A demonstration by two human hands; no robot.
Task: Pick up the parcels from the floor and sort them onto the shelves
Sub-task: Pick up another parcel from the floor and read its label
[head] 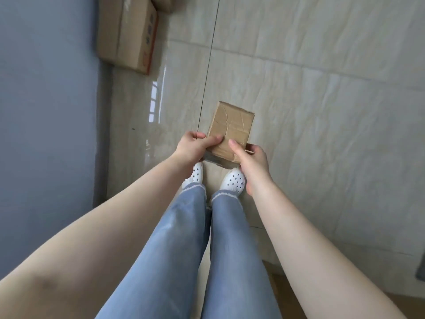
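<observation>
A small brown cardboard parcel [231, 127], wrapped in clear tape, is held in the air above my feet. My left hand [195, 145] grips its near left corner, thumb on top. My right hand [249, 157] holds its near right corner, thumb lying on the top face and fingers under the side. The parcel's near edge is hidden behind both hands. No shelf is in view.
A larger cardboard box [128, 33] with red print lies on the floor at the top left, against a blue-grey wall [46, 100]. Glossy beige floor tiles [322, 88] spread to the right. My legs in jeans and white clogs [233, 180] stand below the parcel.
</observation>
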